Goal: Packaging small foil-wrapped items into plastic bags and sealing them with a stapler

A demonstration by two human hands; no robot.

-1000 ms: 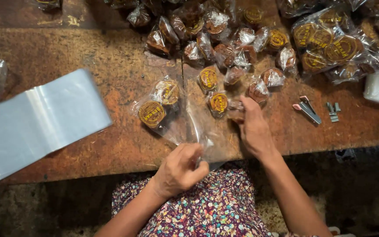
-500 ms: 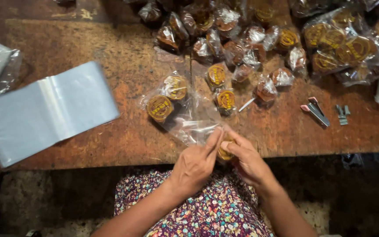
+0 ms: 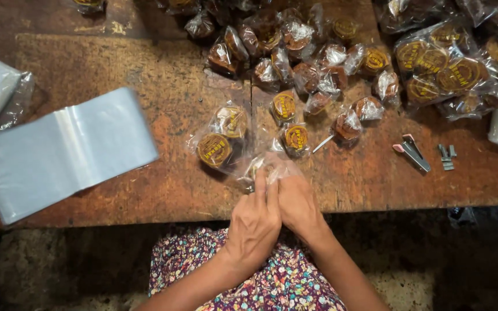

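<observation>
Both hands, left hand [image 3: 253, 222] and right hand [image 3: 297, 204], have fingers pinching one clear bag [image 3: 243, 151] of cakes at the table's [image 3: 145, 69] near edge.

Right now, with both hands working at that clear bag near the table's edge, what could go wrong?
The clear bag is held at its mouth by the left hand and right hand, close to the table edge; a slip might drop a wrapped sweet to the floor. The thin plastic could also tear if pulled hard. The stapler lies to the right, so reaching for it might loosen the grip.
</observation>
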